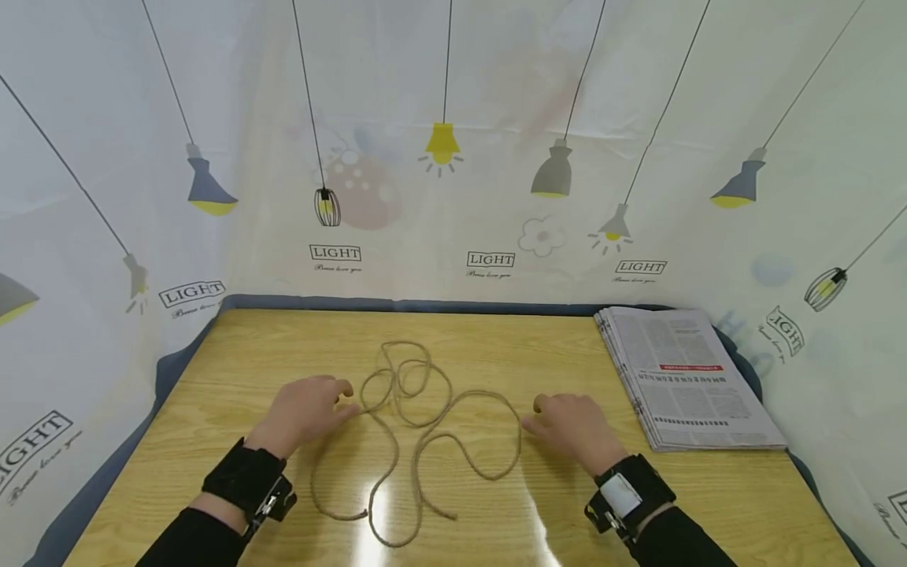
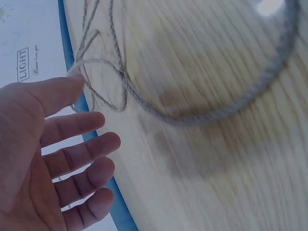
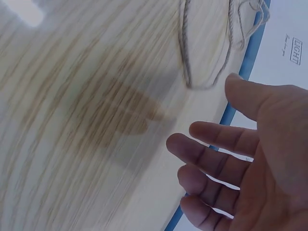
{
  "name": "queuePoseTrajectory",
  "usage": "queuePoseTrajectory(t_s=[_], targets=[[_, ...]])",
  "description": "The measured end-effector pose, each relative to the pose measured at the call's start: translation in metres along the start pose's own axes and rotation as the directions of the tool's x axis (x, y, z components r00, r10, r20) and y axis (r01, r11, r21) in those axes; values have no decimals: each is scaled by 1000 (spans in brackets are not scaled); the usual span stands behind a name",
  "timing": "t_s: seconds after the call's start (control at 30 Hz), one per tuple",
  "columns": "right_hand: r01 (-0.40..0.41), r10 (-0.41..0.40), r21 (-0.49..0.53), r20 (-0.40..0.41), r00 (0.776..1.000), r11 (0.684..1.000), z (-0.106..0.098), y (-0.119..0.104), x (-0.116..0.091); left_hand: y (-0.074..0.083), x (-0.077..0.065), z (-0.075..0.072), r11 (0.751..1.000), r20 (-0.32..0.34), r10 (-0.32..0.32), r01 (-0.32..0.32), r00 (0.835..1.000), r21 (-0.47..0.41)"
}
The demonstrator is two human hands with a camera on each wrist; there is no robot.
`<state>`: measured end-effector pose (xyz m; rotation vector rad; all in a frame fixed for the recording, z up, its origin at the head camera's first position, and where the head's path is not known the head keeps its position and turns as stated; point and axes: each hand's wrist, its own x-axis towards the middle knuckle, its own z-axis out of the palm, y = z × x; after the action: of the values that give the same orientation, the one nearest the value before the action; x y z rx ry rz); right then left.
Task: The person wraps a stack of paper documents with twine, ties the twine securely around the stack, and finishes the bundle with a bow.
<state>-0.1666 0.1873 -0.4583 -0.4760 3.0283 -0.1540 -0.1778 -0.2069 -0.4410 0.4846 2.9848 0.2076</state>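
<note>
A thin beige rope [image 1: 416,472] lies in loose loops on the wooden table, its two loose ends toward the near side. My left hand [image 1: 308,409] is at the left of the loops, thumb close by the rope in the head view. In the left wrist view the fingers of this hand [image 2: 62,154] are relaxed and spread, with nothing between them. On the other side, my right hand [image 1: 572,425] hovers beside the rightmost loop. The right wrist view shows that hand [image 3: 240,154] with loosely bent fingers and an empty palm, the rope [image 3: 185,53] beyond the thumb.
A stack of folded newspapers [image 1: 687,386] sits at the table's back right corner. The wooden table [image 1: 248,354] meets a white curtain [image 1: 439,236] printed with lamps at its back and sides. Each wrist wears a black strap [image 1: 248,482] with a small device.
</note>
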Motion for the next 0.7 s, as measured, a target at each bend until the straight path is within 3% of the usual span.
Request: queuePoseTrajectory(t_s=[0.27,0.7], targets=[[-22,21,26,40,999,999,6,-13,4,16,9,0,1000,5,24,-24,1000,7],[-66,61,67,72,995,996,16,-21,5,34,21,23,998,-35,63,-63,997,10]])
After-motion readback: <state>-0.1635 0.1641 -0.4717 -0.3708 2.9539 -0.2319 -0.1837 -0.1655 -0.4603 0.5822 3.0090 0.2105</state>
